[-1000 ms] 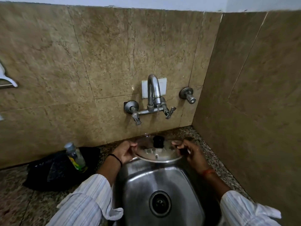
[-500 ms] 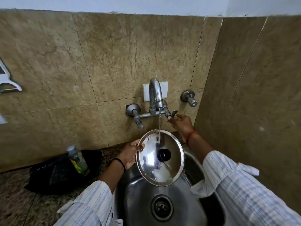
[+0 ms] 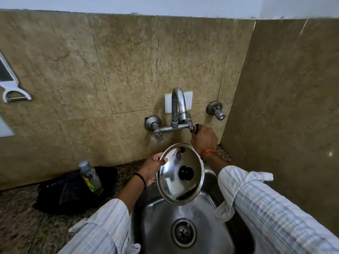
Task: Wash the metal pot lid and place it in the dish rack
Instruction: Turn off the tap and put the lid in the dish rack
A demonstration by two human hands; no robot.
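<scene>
The round metal pot lid with a black knob is held tilted on edge above the steel sink, under the wall tap's spout. My left hand grips the lid's left rim. My right hand is closed around the tap's right lever handle, just above and behind the lid. Water runs off the lid's lower edge toward the drain. No dish rack is in view.
A small plastic bottle stands on a black bag on the granite counter left of the sink. A second valve sticks out of the wall at right. A tiled side wall closes in the right side. A white peeler hangs at far left.
The lid went from lying flat at the sink's back edge to being held tilted under the spout by my left hand alone. My right hand left the lid and took the tap handle.
</scene>
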